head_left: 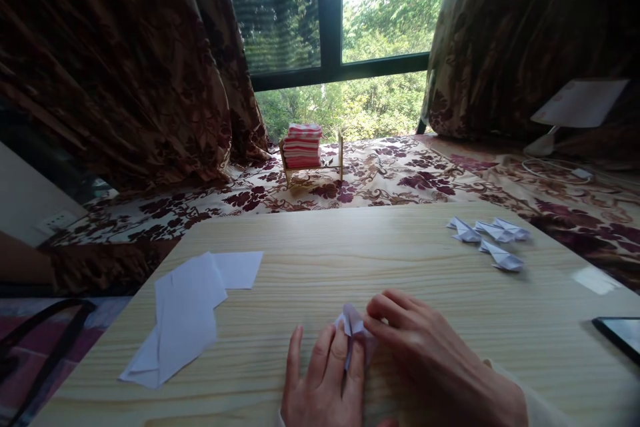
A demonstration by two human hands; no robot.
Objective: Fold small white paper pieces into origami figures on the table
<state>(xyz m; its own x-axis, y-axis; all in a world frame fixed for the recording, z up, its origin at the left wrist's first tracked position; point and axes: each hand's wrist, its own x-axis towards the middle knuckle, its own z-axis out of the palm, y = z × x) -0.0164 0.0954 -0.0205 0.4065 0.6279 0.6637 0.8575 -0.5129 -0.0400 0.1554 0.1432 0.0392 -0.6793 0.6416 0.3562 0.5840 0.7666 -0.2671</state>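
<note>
A small piece of white folded paper (pixel 354 321) lies on the wooden table, with a flap standing up at its far end. My left hand (pixel 327 370) rests flat with its fingers stretched out and apart, the fingertips lying on the paper's left side. From the right, my right hand (pixel 425 340) has its fingers closed in a pinch at the paper's edge; the fingertips partly hide the paper. Several finished-looking folded paper pieces (pixel 501 257) sit at the far right of the table. Flat white sheets (pixel 187 317) overlap one another on the left.
The light wooden table (pixel 310 240) has a dark-edged device (pixel 620 335) at its right edge. Behind it, on patterned cloth, a small wooden stand (pixel 341 157) carries a stack of red-and-white striped cloths (pixel 303 147). A lamp (pixel 580 103) with a cable stands at the right.
</note>
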